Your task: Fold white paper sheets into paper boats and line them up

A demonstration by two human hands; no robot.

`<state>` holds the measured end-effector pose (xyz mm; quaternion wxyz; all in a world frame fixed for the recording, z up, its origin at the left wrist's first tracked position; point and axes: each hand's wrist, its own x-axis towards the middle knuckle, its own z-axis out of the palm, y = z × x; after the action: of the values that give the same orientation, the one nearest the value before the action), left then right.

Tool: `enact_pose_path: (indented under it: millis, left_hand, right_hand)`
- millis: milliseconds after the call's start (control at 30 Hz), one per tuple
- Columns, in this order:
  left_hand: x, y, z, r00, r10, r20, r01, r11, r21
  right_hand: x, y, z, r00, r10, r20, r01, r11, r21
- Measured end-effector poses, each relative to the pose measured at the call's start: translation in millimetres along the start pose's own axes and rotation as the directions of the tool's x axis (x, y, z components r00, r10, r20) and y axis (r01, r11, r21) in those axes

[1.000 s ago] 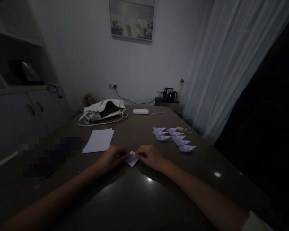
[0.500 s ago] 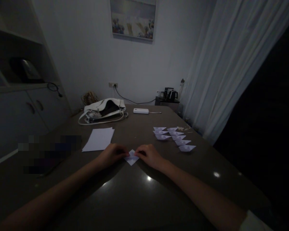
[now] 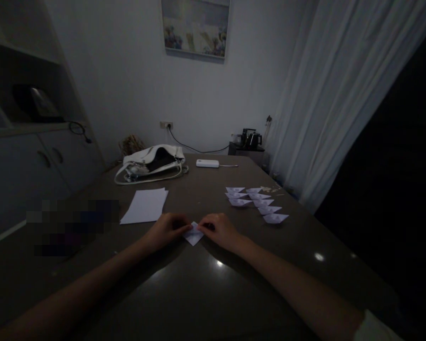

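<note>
the small folded paper piece lies flat on the dark table, between both hands; it looks light, thin and easily creased, best gripped at its side corners. the left hand and right hand pinch those corners. finished paper boats sit well apart to the right.

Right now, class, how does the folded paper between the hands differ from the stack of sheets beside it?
The folded paper is small and diamond-shaped; the stack of sheets is larger and rectangular. The folded paper is creased; the stack of sheets lies flat. The left hand and right hand touch the folded paper; the stack of sheets lies untouched. Both are white, on the table.
</note>
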<state>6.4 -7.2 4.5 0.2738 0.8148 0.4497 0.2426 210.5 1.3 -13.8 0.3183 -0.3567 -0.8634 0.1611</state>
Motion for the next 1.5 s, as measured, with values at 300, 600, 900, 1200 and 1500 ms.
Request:
enact_pose_path:
  millis: [300, 600, 900, 1200, 1500]
  left_hand:
    - [1.9, -10.2, -7.6, 0.999, -0.024, 0.042, 0.022, 0.999, 0.047]
    - [2.8, -11.1, -11.0, 0.998, -0.047, 0.051, 0.048, 0.999, -0.016]
    - [6.0, -17.5, -5.3, 0.976, -0.217, 0.033, 0.214, 0.912, -0.349]
    - [3.2, -6.7, -4.0, 0.993, -0.119, -0.021, 0.093, 0.861, -0.499]
    - [0.3, -3.2, -6.0, 0.998, -0.067, 0.01, 0.066, 0.933, -0.353]
  right_hand:
    - [2.2, -2.8, 1.0, 0.997, 0.08, -0.002, -0.079, 0.996, 0.03]
    - [1.5, -11.0, -1.0, 0.983, 0.162, -0.081, -0.152, 0.981, 0.12]
    - [3.6, 1.4, 7.5, 0.951, 0.31, -0.017, -0.259, 0.824, 0.504]
    - [3.3, -7.9, -3.4, 0.962, 0.2, -0.186, -0.141, 0.947, 0.29]
    - [0.6, -15.9, -7.4, 0.984, 0.108, -0.142, -0.081, 0.979, 0.188]
